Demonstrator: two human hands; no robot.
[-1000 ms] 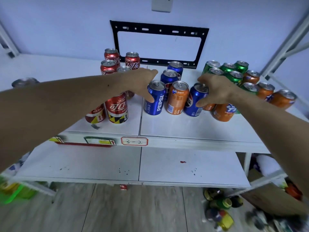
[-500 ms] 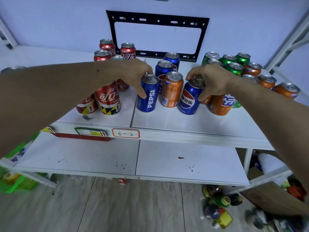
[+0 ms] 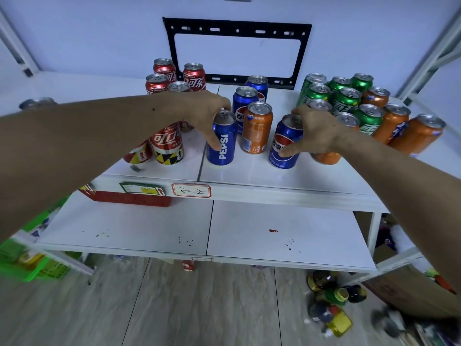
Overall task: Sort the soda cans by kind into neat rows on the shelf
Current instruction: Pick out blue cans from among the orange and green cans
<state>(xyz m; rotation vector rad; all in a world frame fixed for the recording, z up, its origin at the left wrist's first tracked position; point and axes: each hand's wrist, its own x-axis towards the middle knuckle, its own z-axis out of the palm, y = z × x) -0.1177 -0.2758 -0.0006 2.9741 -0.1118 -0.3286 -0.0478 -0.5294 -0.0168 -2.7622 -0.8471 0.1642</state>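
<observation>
My left hand (image 3: 204,116) grips a blue Pepsi can (image 3: 223,143) near the front middle of the white shelf (image 3: 249,176). My right hand (image 3: 311,132) grips a second blue Pepsi can (image 3: 284,146), which leans slightly. Between them stands an orange Fanta can (image 3: 257,128). Two more blue cans (image 3: 243,103) stand behind. Red Coca-Cola cans (image 3: 169,143) cluster at the left, partly hidden by my left arm. Green Sprite cans (image 3: 346,98) and orange cans (image 3: 414,133) fill the right side.
A black metal bracket (image 3: 237,28) hangs on the wall behind the cans. A lower white shelf (image 3: 212,228) lies below, with a red basket (image 3: 129,198) under the top shelf's edge. Bottles (image 3: 329,303) lie on the wooden floor. A green basket (image 3: 32,263) sits lower left.
My right hand has closed lower around the right Pepsi can and drawn it forward. My left hand stays around the left Pepsi can. The camera has tilted down.
</observation>
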